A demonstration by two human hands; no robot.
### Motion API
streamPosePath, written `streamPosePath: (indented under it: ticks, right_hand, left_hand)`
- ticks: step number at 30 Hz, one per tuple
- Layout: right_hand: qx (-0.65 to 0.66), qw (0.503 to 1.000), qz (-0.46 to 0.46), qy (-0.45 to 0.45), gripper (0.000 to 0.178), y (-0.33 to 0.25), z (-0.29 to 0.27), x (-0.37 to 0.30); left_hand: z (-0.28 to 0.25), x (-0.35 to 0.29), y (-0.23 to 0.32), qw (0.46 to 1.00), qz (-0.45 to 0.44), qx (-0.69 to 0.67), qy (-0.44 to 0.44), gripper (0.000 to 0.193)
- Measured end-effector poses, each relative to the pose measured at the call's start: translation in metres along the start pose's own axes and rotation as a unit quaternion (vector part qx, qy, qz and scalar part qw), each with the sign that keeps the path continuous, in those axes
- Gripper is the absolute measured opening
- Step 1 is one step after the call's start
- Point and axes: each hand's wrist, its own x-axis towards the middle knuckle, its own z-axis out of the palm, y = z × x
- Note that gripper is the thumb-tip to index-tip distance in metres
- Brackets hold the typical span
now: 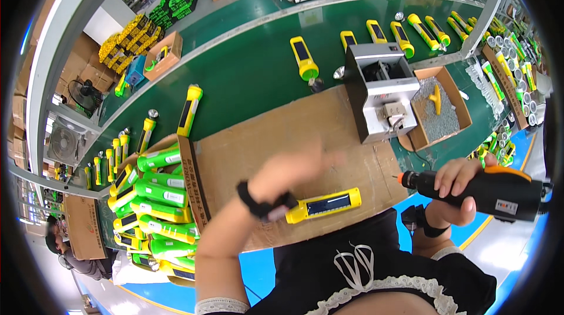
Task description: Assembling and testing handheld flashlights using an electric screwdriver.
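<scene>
My right hand [457, 184] is wrapped round a black electric screwdriver [499, 193] with an orange tip and an orange strip, its bit pointing left. My left hand [294, 168], smeared by motion, reaches over the cardboard mat [252, 139] toward the screw dispenser side; whether it holds anything cannot be made out. Below it, near the mat's front edge, lies a yellow flashlight casing [326, 204] with a dark solar panel facing up. My left wrist partly overlaps the casing's left end.
A grey-black screw dispenser [382, 95] stands beyond the mat, beside a cardboard box [464, 116] of small screws with a yellow part. At left, another box [191, 180] holds several green-yellow flashlights. More flashlights [304, 59] lie along the green conveyor [247, 68].
</scene>
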Motion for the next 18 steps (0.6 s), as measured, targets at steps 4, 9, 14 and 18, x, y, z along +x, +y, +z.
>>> streamPosePath:
  ticks: [4, 9, 14, 18]
  right_hand:
    - [-0.028, 0.999, 0.026, 0.021, 0.069, 0.003, 0.006, -0.012]
    - [-0.046, 0.995, 0.092, 0.013, 0.062, 0.014, 0.002, -0.026]
    - [-0.114, 0.99, 0.076, 0.032, 0.06, 0.017, -0.023, -0.023]
    - [-0.093, 0.995, 0.029, 0.012, 0.065, 0.036, -0.042, -0.03]
  left_hand:
    - [-0.062, 0.127, -0.046, 0.842, 0.016, 0.113, 0.527, 0.071]
    - [-0.091, 0.207, -0.085, 0.938, -0.079, -0.112, 0.318, 0.063]
    - [-0.084, 0.209, -0.064, 0.907, 0.031, -0.317, 0.276, 0.043]
    - [-0.082, 0.193, -0.086, 0.865, 0.227, -0.253, 0.369, 0.051]
